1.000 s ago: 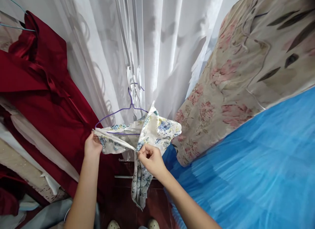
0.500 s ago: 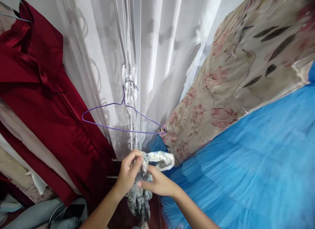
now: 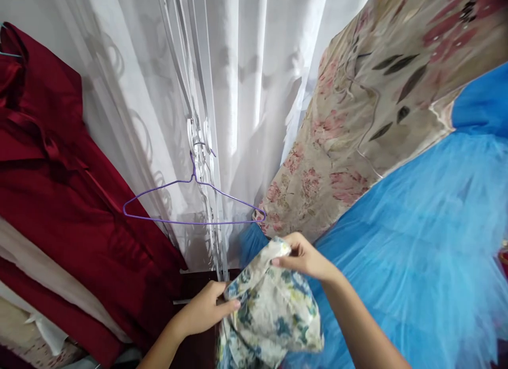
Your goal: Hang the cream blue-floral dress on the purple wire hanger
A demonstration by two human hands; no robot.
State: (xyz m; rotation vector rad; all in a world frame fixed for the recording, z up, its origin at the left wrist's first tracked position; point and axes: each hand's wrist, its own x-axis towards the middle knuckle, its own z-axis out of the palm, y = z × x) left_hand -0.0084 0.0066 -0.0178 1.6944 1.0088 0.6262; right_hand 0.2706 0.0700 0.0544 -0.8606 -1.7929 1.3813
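A white garment point(image 3: 273, 311) with a blue, green and yellow flower print hangs spread between my two hands, low in the middle of the view. My left hand point(image 3: 208, 308) pinches its left edge, thumb on top. My right hand point(image 3: 304, 258) grips the upper right corner, with fingers partly behind the cloth. Above the garment, a thin purple wire hanger point(image 3: 194, 221) hangs bare from a white stand point(image 3: 202, 141). The garment's lower part runs out of the frame, and its kind cannot be made out.
On the left hangs a dark red dress point(image 3: 79, 199). A beige flowered dress point(image 3: 317, 152) and a blue tulle skirt point(image 3: 420, 226) fill the right side. White curtains point(image 3: 246, 67) cover the back.
The garment, bunched between my hands before, is now opened out wider. My right hand has moved up and to the right with its edge. The view has shifted slightly.
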